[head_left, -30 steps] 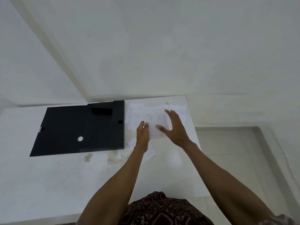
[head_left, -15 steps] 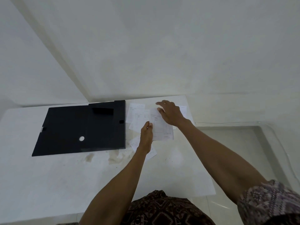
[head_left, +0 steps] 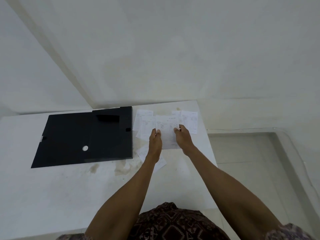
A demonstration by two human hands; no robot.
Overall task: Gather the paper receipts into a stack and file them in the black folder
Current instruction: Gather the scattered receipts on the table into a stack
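Note:
A printed white receipt is held between both hands above the right part of the table. My left hand pinches its left edge and my right hand pinches its right edge. More receipts lie flat around it: a pair at the left, one at the far right, and a small one under my left wrist. The black folder lies closed and flat on the left half of the table, a white round hole in its cover.
The white table has brownish stains near the folder's front edge. Its right edge drops to a tiled floor. White walls meet in a corner behind the table.
My right hand came back from the far receipts and now grips the right edge of the receipt that my left hand holds. The sheet is lifted and squared between both hands.

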